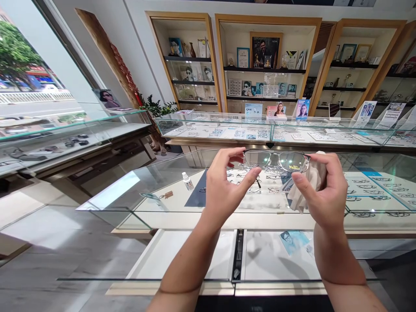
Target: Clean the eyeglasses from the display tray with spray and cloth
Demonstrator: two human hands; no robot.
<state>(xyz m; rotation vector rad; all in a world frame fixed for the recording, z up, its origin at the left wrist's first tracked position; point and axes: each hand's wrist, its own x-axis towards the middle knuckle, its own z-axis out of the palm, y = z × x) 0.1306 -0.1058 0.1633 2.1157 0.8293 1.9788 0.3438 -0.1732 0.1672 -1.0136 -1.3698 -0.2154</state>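
A pair of eyeglasses (pixel 274 159) with a dark upper rim is held up level above the glass display case (pixel 182 211). My left hand (pixel 225 182) grips its left end between thumb and fingers. At the other end, my right hand (pixel 326 186) pinches the frame, with a crumpled light cloth (pixel 307 190) also in its grasp. Gold lettering shows on the right lens. Below and behind the glasses, rows of spectacle frames lie inside the case, partly covered by my hands.
A small white bottle (pixel 187 181) and a brown tag (pixel 168 195) are to the left. Two pulled-out white drawers (pixel 211 260) sit below the case, the right one with a blue printed card (pixel 294 242). More glass counters and wooden shelves (pixel 268 19) stand behind.
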